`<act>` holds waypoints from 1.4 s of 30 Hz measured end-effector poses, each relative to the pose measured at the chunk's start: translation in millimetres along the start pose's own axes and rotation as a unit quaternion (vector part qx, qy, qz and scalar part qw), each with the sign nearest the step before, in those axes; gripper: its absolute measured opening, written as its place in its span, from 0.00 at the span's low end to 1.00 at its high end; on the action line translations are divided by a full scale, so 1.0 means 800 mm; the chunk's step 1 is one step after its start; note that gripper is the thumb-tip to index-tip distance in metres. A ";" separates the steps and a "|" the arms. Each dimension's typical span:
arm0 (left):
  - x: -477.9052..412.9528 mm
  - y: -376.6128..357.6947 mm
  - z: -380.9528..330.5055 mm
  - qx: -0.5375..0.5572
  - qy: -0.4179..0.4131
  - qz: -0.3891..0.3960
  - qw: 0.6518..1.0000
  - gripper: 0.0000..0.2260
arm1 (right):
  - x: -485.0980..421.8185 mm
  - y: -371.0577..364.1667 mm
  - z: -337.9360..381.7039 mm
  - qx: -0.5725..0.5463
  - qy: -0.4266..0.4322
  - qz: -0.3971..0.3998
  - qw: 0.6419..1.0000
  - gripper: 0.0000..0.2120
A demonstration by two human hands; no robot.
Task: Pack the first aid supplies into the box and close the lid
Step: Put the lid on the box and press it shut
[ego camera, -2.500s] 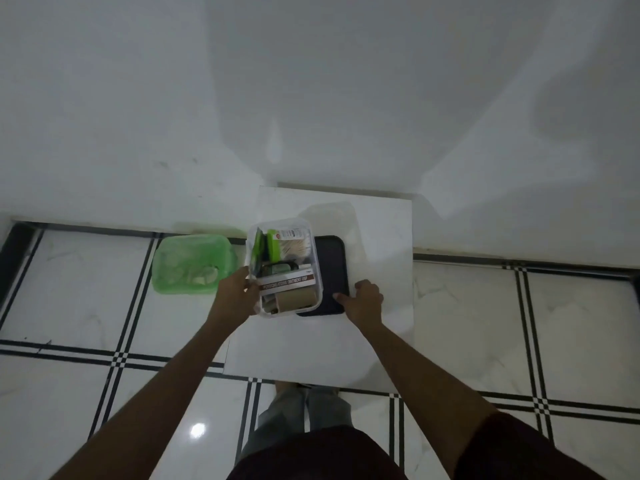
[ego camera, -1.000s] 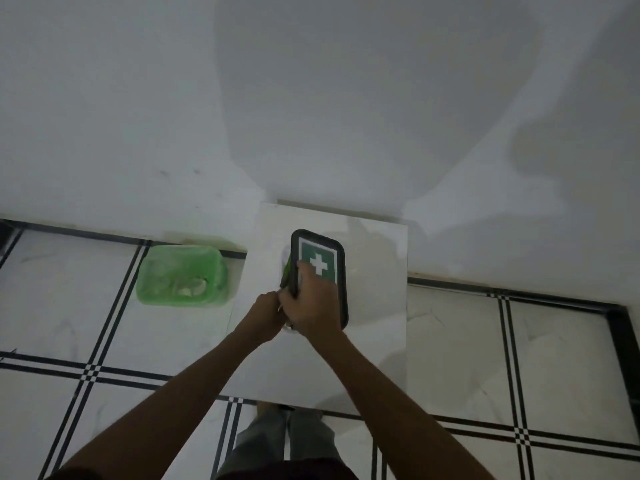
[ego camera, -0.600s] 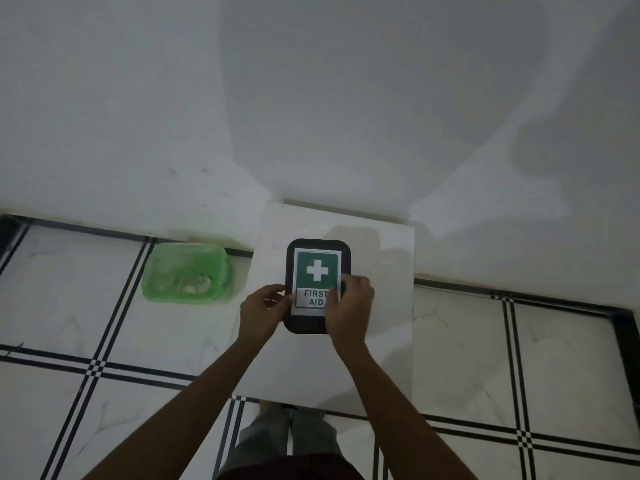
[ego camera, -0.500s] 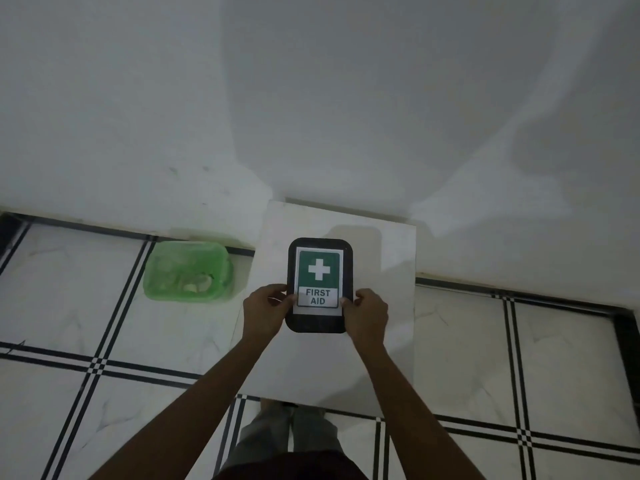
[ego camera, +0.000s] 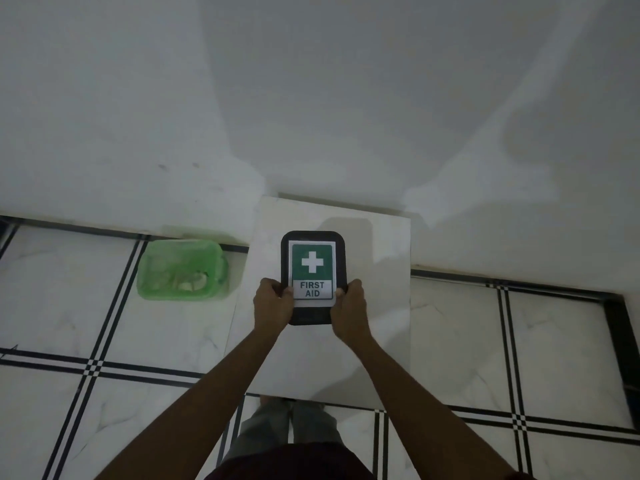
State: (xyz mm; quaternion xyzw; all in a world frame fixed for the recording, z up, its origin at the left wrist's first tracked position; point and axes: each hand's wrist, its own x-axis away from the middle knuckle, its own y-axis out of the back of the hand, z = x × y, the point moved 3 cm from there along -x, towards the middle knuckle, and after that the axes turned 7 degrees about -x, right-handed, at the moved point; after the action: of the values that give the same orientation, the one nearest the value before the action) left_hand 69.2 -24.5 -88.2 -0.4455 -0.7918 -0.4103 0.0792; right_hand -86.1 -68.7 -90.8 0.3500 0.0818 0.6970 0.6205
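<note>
The first aid box stands in the middle of a small white table (ego camera: 377,327). Its dark lid (ego camera: 313,241), with a green label showing a white cross and "FIRST AID", covers the box, so the supplies inside are hidden. My left hand (ego camera: 273,301) grips the lid's near left side, thumb on the label's edge. My right hand (ego camera: 349,306) grips the near right side the same way. Both hands press on the lid from opposite sides.
A green translucent tub (ego camera: 181,270) with something pale inside sits on the tiled floor left of the table, against the white wall (ego camera: 311,98). Black-lined white floor tiles surround the table. My legs show below the table's near edge.
The open box showed its supplies while the dark lid lay to its right. My right hand lifted the lid over and set it on the box; both hands then settled on its near sides.
</note>
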 end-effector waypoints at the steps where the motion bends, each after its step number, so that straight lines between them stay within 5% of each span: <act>1: 0.000 -0.007 -0.004 -0.008 0.002 0.002 1.000 0.09 | 0.003 -0.006 0.001 0.011 0.006 -0.012 1.000 0.02; 5: -0.001 -0.024 -0.025 -0.089 0.005 -0.048 0.995 0.19 | -0.010 -0.025 0.033 0.140 0.016 -0.041 0.989 0.29; 7: -0.010 -0.024 -0.037 -0.114 -0.004 -0.084 0.990 0.23 | -0.026 -0.025 0.049 0.146 0.046 -0.027 0.988 0.35; 11: -0.047 -0.012 -0.065 -0.066 -0.020 -0.137 0.988 0.24 | -0.068 -0.011 0.063 0.037 0.137 -0.033 0.989 0.28; 15: -0.085 -0.012 -0.081 -0.056 -0.003 -0.102 0.993 0.26 | -0.110 -0.014 0.063 -0.041 0.115 -0.042 0.992 0.15; 20: -0.098 -0.021 -0.070 -0.047 -0.003 -0.100 0.994 0.25 | -0.132 -0.024 0.044 -0.107 0.073 -0.050 0.990 0.10; 27: -0.109 -0.024 -0.066 -0.017 -0.028 -0.092 0.995 0.24 | -0.138 -0.032 0.029 -0.165 -0.013 -0.020 0.986 0.14; 42: -0.127 -0.027 -0.060 -0.001 0.009 -0.093 0.996 0.27 | -0.142 -0.029 0.034 -0.123 0.045 -0.048 0.990 0.13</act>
State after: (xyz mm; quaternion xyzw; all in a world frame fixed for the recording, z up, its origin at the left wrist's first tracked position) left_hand 101.0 -129.6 -119.0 -0.3664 -0.8285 -0.4208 0.0476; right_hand -52.9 -177.5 -127.2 0.2349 0.0401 0.6864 0.6871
